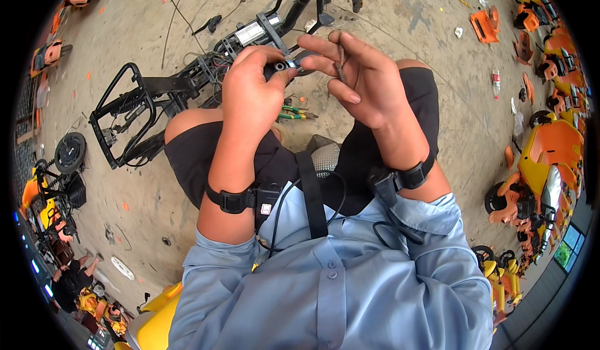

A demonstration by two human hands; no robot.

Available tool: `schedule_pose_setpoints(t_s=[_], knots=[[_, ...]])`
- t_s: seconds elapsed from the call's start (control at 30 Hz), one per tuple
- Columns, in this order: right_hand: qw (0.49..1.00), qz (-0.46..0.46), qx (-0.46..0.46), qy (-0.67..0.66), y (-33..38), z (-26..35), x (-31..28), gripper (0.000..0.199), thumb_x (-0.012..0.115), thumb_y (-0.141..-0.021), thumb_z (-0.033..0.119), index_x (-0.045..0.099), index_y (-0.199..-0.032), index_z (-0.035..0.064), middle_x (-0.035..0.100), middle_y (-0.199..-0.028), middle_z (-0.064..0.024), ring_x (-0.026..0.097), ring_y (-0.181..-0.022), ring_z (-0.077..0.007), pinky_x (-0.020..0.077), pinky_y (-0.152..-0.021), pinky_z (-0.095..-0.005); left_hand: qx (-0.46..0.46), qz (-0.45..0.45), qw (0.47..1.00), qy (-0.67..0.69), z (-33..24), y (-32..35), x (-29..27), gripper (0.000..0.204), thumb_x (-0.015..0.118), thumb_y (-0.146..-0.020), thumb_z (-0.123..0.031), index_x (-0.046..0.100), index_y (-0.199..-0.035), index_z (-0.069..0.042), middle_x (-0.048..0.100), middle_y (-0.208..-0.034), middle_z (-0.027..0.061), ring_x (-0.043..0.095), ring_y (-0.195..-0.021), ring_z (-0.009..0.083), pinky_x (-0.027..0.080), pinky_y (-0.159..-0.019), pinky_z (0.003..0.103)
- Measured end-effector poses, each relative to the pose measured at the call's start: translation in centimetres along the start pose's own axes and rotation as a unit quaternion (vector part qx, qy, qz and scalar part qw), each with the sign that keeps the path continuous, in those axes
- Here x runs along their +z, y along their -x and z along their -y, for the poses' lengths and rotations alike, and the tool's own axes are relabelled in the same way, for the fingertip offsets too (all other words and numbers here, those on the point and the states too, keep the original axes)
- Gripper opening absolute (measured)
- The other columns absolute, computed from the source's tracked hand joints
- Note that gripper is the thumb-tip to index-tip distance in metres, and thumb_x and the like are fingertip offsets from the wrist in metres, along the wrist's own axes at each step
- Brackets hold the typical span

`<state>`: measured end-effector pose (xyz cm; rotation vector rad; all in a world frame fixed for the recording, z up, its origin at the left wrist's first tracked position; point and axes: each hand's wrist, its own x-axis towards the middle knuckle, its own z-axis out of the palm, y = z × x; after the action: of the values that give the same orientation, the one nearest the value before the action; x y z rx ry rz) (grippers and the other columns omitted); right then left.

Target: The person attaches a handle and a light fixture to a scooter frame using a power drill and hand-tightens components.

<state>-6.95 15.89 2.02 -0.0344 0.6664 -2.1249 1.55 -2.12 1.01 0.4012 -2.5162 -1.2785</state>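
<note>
Over the concrete floor (150,194), in front of my lap, I pinch a small black part with a metal ring (280,66) between the thumb and fingers of my left hand (250,87). My right hand (379,84) is just beside it, fingers spread, with a slim brownish piece (341,70) lying across them; whether they grip it, I cannot tell. Below, on the floor, lie pliers with green and yellow handles (297,115). A black metal frame (175,86) reaches leftward, and orange and yellow vehicles (539,153) line the floor's right edge.
</note>
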Motion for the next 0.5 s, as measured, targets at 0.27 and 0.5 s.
schedule_pose_setpoints(t_s=[0.27, 0.5], knots=[[0.987, 0.039, 0.022, -0.155, -0.2, -0.2, -1.4, 0.039, 0.028, -0.113, 0.03, 0.052, -0.115, -0.0013, 0.061, -0.138, -0.0187, 0.066, -0.12, -0.0248, 0.0402, -0.043, -0.0207, -0.004, 0.006, 1.0, -0.009, -0.1, 0.1, 0.4, 0.024, 0.081, -0.075, -0.003, 0.073, -0.097, 0.001, 0.072, -0.103, 0.0122, 0.07, -0.097, 0.0274, 0.053, -0.087, 0.034], [0.996, -0.001, 0.0, -0.093, -0.5, -0.2, -2.0, 0.032, 0.044, -0.11, 0.033, 0.057, -0.113, 0.0034, 0.064, -0.132, -0.0143, 0.066, -0.116, -0.0228, 0.04, -0.047, -0.0212, -0.014, 0.02, 1.0, -0.008, -0.1, -0.1, 0.4, 0.024, 0.081, -0.074, -0.004, 0.072, -0.096, 0.001, 0.072, -0.102, 0.0127, 0.069, -0.098, 0.0298, 0.053, -0.088, 0.036]])
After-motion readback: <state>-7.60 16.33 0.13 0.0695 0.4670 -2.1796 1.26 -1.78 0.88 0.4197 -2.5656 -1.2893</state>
